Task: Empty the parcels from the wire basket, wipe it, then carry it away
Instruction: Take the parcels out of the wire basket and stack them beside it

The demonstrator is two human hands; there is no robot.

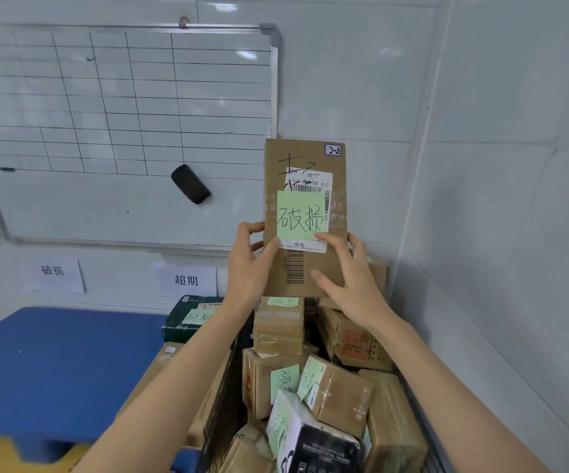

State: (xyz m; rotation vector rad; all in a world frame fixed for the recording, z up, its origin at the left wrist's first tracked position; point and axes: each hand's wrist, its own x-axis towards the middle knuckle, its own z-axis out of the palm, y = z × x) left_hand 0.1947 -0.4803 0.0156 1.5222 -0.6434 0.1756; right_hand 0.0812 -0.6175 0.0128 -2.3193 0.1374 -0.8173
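Note:
I hold a flat brown cardboard parcel (pixel 305 172) upright in front of me, above the basket. A green sticky note with handwriting covers part of its shipping label. My left hand (pixel 250 268) grips its lower left edge and my right hand (pixel 351 281) grips its lower right edge, thumb on the front. Below, the black wire basket (pixel 223 401) is piled with several taped cardboard parcels (pixel 341 394), many carrying green notes. A white and black box (pixel 310 442) lies at the front of the pile.
A blue platform (pixel 57 367) lies to the left, bearing a dark green box (pixel 187 319) and a brown box beside the basket. Two paper signs (pixel 56 273) hang on the wall under a whiteboard (pixel 122 114) with a black eraser (pixel 190 183). A white wall closes the right side.

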